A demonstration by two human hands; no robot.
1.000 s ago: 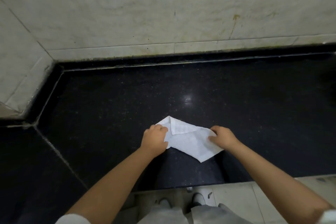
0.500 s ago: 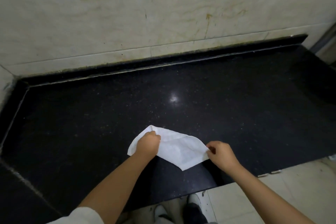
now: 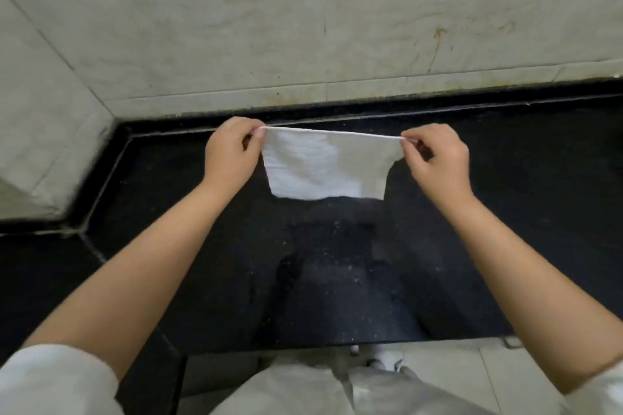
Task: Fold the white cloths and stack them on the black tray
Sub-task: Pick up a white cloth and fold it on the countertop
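Note:
A small white cloth [image 3: 323, 167] hangs in the air above the black stone counter [image 3: 505, 212], stretched flat between my hands. My left hand [image 3: 229, 155] pinches its upper left corner. My right hand [image 3: 438, 162] pinches its upper right corner. The cloth's top edge is taut and its lower edge hangs free, clear of the counter. No black tray is in view.
Pale marble wall [image 3: 303, 27] rises right behind the counter, and an angled wall section [image 3: 43, 131] closes in at the left. The counter's front edge [image 3: 337, 347] runs just before my legs, with light floor tiles [image 3: 455, 374] below.
The cloth lay on the counter under both hands. Now both hands have lifted it by its corners and spread it out in the air, farther from me.

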